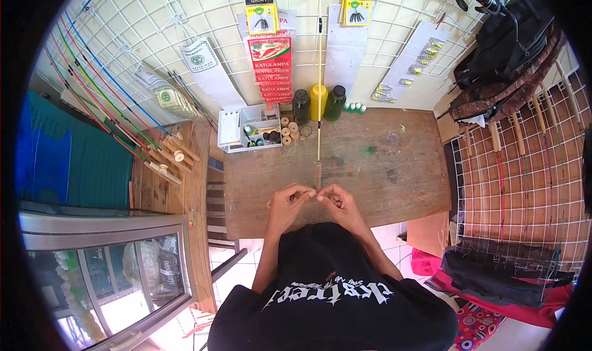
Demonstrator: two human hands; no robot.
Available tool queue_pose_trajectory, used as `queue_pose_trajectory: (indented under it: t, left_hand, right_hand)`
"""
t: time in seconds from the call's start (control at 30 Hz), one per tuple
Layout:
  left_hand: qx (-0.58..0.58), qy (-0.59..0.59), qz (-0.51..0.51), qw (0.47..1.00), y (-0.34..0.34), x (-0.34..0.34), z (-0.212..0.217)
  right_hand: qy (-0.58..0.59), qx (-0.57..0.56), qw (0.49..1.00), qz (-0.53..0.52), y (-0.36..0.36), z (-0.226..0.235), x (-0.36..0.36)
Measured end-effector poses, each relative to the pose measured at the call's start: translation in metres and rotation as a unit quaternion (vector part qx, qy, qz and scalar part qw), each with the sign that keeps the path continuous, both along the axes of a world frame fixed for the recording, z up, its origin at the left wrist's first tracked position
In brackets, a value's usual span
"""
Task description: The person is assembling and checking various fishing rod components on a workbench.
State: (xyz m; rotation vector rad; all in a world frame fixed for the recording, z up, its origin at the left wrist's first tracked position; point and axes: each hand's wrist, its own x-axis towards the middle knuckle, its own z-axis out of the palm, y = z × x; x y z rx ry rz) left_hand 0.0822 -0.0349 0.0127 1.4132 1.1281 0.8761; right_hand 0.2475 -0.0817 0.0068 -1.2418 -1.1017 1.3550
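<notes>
A worn wooden desk (pixel 394 166) is carrying a long thin yellow rod (pixel 319 104), lying lengthwise with its near end between both hands. The left hand (pixel 288 202) and right hand (pixel 340 203) are each pinching at that end; the work looks barely begun. Whatever thread or fitting they are pinching is too small to make out.

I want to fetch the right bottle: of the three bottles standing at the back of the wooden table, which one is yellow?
The middle bottle is the yellow one. It stands between the dark brown bottle on its left and the dark green bottle on its right.
</notes>
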Motion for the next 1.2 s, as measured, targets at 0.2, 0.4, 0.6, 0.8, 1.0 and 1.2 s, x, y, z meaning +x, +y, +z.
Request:
queue_pose_trajectory:
  t: [0.2, 0.4, 0.6, 0.8, 1.0, 1.2]
  left_hand:
    - [0.047, -0.012, 0.001, 0.999, 0.003, 0.005, 0.007]
    - [0.05, 0.007, -0.01, 0.999, 0.008, 0.006, 0.009]
    - [0.054, 0.03, -0.047, 0.997, 0.009, 0.005, 0.01]
    - [0.079, 0.07, -0.075, 0.992, 0.01, 0.003, 0.01]
    - [0.102, 0.078, -0.091, 0.987, 0.01, 0.003, 0.013]
    - [0.073, 0.06, -0.086, 0.992, 0.012, 0.005, 0.016]
  right_hand:
    - [-0.012, -0.024, 0.999, -0.028, 0.0, 0.004, 0.002]
    - [-0.06, 0.077, 0.994, -0.046, 0.004, -0.008, 0.001]
    - [-0.109, 0.019, 0.994, -0.009, 0.004, 0.004, 0.006]
    - [-0.029, 0.051, 0.998, -0.034, 0.003, -0.006, 0.005]
    - [-0.047, 0.043, 0.998, -0.007, 0.004, 0.001, 0.004]
    - [-0.026, 0.022, 0.999, 0.02, 0.008, 0.0, 0.008]
